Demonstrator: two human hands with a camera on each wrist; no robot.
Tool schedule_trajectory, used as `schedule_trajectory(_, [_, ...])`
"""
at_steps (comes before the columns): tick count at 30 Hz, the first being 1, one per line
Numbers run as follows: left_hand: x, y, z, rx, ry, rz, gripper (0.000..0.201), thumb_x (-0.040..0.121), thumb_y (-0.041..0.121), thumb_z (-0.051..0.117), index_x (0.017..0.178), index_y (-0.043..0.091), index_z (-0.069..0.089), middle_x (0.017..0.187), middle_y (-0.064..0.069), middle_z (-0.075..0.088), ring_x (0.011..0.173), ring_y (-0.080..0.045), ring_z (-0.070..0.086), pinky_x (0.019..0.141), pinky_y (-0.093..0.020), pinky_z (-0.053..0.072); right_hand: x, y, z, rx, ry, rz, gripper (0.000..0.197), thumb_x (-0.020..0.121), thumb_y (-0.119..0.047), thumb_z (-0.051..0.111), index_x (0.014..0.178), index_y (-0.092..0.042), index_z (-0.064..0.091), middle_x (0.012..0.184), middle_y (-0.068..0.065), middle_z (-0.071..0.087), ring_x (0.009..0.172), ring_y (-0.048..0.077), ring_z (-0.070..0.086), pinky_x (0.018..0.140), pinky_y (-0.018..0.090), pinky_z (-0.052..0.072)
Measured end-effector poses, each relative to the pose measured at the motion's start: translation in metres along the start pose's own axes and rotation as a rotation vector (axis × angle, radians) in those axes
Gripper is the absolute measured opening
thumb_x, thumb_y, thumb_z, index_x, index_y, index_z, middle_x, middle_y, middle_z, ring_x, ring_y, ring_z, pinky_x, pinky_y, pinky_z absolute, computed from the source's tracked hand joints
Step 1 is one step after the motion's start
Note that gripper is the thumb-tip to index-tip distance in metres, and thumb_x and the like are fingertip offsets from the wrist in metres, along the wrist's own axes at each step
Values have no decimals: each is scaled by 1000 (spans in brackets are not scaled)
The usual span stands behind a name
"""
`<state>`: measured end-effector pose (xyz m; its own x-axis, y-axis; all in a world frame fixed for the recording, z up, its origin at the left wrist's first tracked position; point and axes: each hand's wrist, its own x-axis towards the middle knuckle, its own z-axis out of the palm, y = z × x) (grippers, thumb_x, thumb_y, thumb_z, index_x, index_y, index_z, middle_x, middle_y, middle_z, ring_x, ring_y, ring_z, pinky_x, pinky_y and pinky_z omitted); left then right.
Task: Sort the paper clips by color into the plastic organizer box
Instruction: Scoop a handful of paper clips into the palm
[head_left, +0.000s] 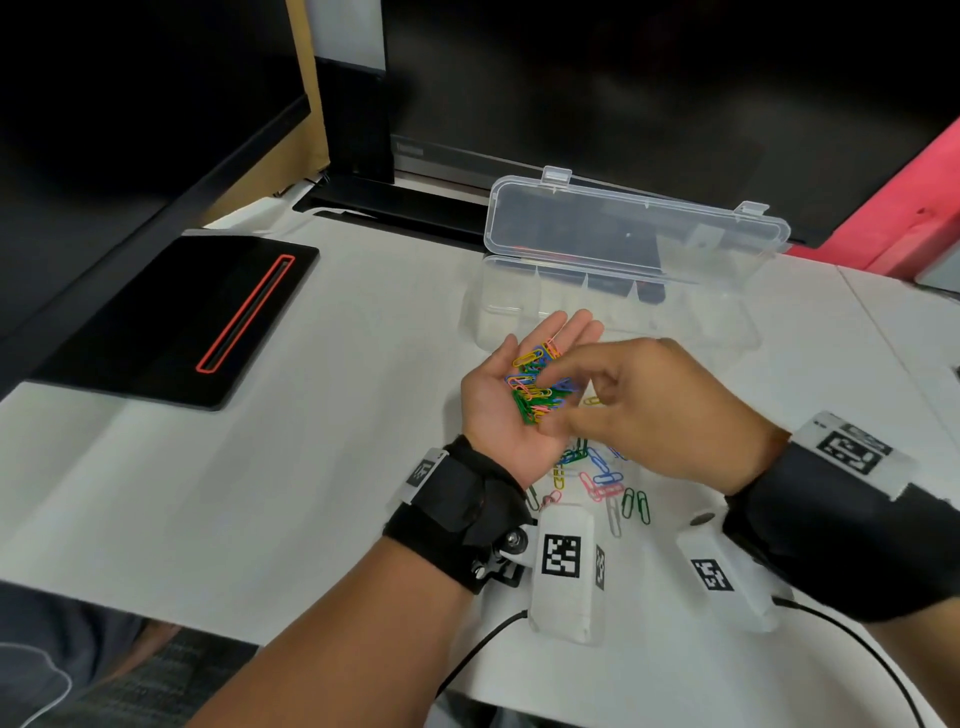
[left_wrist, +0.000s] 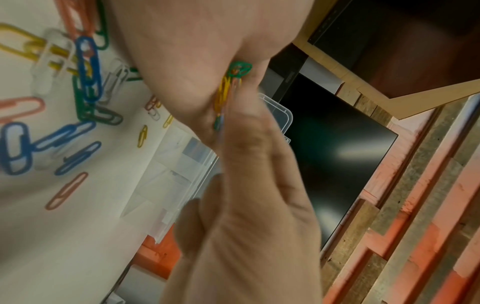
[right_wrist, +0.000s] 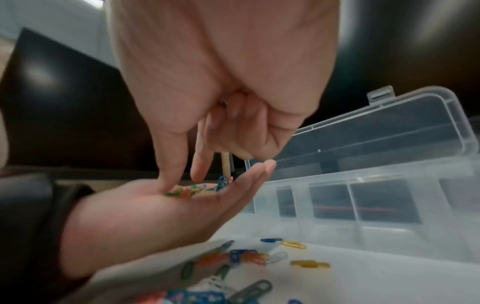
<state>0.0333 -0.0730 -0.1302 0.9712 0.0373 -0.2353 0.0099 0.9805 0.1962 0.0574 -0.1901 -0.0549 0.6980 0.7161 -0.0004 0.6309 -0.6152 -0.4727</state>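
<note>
My left hand (head_left: 488, 410) lies palm up above the white table, fingers straight, carrying a heap of mixed-colour paper clips (head_left: 535, 384). My right hand (head_left: 639, 405) hovers over it; thumb (right_wrist: 168, 164) and forefinger (right_wrist: 200, 162) point down into the heap (right_wrist: 192, 189), spread apart, with the other fingers curled in. The clear plastic organizer box (head_left: 613, 312) stands just beyond the hands, its lid (head_left: 634, 228) raised, and the compartments I can see hold nothing. Under the hands, more loose clips (head_left: 602, 478) are scattered on the table (right_wrist: 246, 257).
A black pad with a red-edged slot (head_left: 176, 317) lies at the left. A dark monitor (head_left: 623, 78) and its stand base (head_left: 389, 202) are behind the box. A pink-red wall piece (head_left: 909, 208) is at the right. The table's near edge (head_left: 156, 613) is close to my body.
</note>
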Motion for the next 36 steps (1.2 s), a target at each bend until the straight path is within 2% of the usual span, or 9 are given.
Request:
schedule_trajectory(2, [-1,-2,2,-8,-9,-10,50,103,27,24,135,-2,49,135,-22,55,118,-32,56,97,-42,44,2,4,5,-90,15,-11,27,77,-38,76,103,-41,72,54,-26,55,61,-4,52,61,12,41])
schedule_trajectory(5, [-1,-5,3,-45,-12,-17,48,103,25,27,129,-6,52,128,-25,59,114,-35,57,94,-43,45,7,7,10,-68,109,-16,23,80,-35,73,102,-41,73,73,-17,69,73,6,60,75,32,52])
schedule_trajectory(11, [0,-3,2,-94,-19,-18,43,103,24,30,122,-5,55,111,-25,66,98,-33,67,93,-40,53,19,11,9,168,177,59,11,80,-26,77,90,-30,77,56,-18,63,62,4,59,68,22,48])
schedule_trajectory(14, [1,-5,2,-102,-6,-8,41,103,23,30,118,-5,56,96,-21,70,90,-32,69,91,-40,53,24,14,7,312,174,90,7,83,-22,74,87,-25,78,65,-11,71,66,9,66,73,29,55])
schedule_trajectory(18, [-1,-5,4,-105,17,-8,38,102,21,34,112,-7,58,97,-20,68,95,-31,64,97,-40,46,26,18,6,328,213,112,11,89,-18,67,90,-22,78,68,-18,71,65,-5,62,70,14,46])
schedule_trajectory(21, [-2,-4,5,-100,6,-9,38,102,22,34,111,-6,59,99,-21,68,90,-30,67,88,-38,54,25,18,5,262,285,108,19,88,-18,65,104,-26,73,69,-13,67,67,1,61,72,16,47])
schedule_trajectory(26, [-2,-3,1,-26,15,-25,42,103,25,30,116,-2,59,108,-20,68,96,-28,65,90,-34,51,12,3,1,-68,115,-30,14,81,-22,72,88,-34,75,58,-16,58,60,7,54,66,25,47])
schedule_trajectory(32, [-3,-2,1,36,23,-50,44,103,27,28,124,0,56,131,-19,57,110,-27,58,99,-33,43,12,-8,10,-370,83,-2,24,86,-42,61,109,-47,67,94,-1,69,87,22,63,70,30,48])
schedule_trajectory(36, [-2,-2,0,-4,-5,-55,44,102,27,30,127,0,55,123,-19,62,106,-28,62,95,-36,47,14,-7,12,-280,115,43,16,84,-34,63,97,-39,71,77,-4,61,79,22,61,69,31,49])
